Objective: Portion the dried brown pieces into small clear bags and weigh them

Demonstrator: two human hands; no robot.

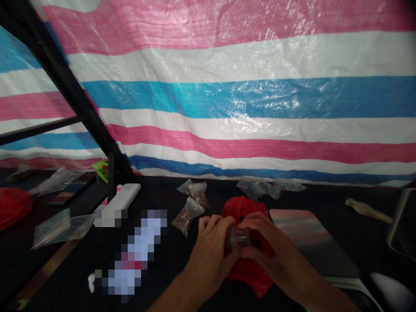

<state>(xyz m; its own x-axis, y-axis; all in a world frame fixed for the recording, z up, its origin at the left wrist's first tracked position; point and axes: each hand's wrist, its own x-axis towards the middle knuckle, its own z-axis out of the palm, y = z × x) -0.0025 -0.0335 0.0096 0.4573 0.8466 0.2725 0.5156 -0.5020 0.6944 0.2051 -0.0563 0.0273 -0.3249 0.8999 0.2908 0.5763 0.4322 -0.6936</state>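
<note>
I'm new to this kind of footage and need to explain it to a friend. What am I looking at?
There's no machine here, just a person's bare left hand and right hand. The one picture comes from a camera on the person's head, looking forward and down. The hands hold a clear plastic item over a red plastic bag; I can't tell exactly what it is. On the black surface beyond lie small bags of brown bits and crumpled clear plastic. A flat greyish panel lies to the right, and a striped sheet forms the backdrop.
</note>
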